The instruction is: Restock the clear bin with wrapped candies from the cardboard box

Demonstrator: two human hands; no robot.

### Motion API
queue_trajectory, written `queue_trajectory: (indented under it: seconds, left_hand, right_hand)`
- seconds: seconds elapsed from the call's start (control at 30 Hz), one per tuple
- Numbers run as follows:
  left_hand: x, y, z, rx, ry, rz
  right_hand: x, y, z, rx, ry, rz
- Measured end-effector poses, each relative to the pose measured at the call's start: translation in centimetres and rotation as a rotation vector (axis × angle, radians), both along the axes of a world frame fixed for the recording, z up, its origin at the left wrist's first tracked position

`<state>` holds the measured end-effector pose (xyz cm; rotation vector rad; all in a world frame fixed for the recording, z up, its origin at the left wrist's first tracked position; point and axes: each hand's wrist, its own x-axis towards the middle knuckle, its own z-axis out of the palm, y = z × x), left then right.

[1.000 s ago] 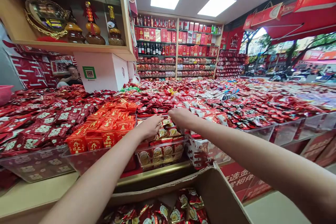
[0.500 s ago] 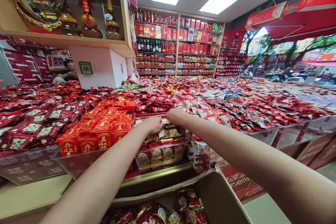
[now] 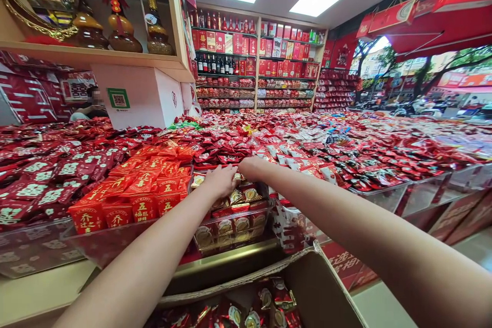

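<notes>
A clear plastic bin (image 3: 232,238) holds gold-and-red wrapped candies (image 3: 251,193) standing in rows. Over its back part, my left hand (image 3: 222,180) is closed, its fingertips against a small gold packet. Right beside it, my right hand (image 3: 251,166) is curled at the bin's back edge with its fingers turned down and out of sight; what they hold is hidden. The two hands nearly touch. Below them, an open cardboard box (image 3: 307,266) contains more of the same wrapped candies (image 3: 265,312), loosely heaped.
Orange-red packets (image 3: 154,179) fill the bin on the left, with dark red packets (image 3: 57,179) farther left. More candy bins (image 3: 403,192) stretch right. A shelf unit with gourd-shaped bottles (image 3: 123,36) overhangs the left side. A person (image 3: 90,105) sits at the far left.
The view has shifted slightly, so the scene sits a little farther left. Both hands stay over the same bin, with only a small shift of the fingers.
</notes>
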<state>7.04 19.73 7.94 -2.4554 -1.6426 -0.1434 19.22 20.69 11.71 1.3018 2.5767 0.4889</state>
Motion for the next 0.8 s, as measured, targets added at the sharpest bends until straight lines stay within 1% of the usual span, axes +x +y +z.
queue_trajectory:
  seconds: [0.07,0.17,0.27,0.4,0.67,0.8]
  left_hand:
    - [0.6,-0.1,0.2,-0.004,0.010,0.004]
    - [1.1,-0.1,0.3,-0.054,0.031,0.033]
    - [1.2,0.0,0.1,-0.083,0.045,0.062]
    - [1.0,0.1,0.0,-0.092,0.058,0.066]
    - [1.5,0.4,0.4,-0.061,0.069,0.051]
    - [1.3,0.0,0.1,-0.039,0.071,0.075]
  right_hand:
    - [0.1,0.0,0.0,0.006,0.006,0.005]
    - [0.0,0.2,-0.1,0.008,0.009,0.007]
    - [0.0,0.6,-0.4,0.011,0.015,0.006]
    - [0.0,0.9,-0.6,0.009,0.024,0.003]
    - [0.1,0.2,-0.2,0.017,0.036,-0.032]
    - [0.3,0.2,-0.3,0.022,0.058,-0.051]
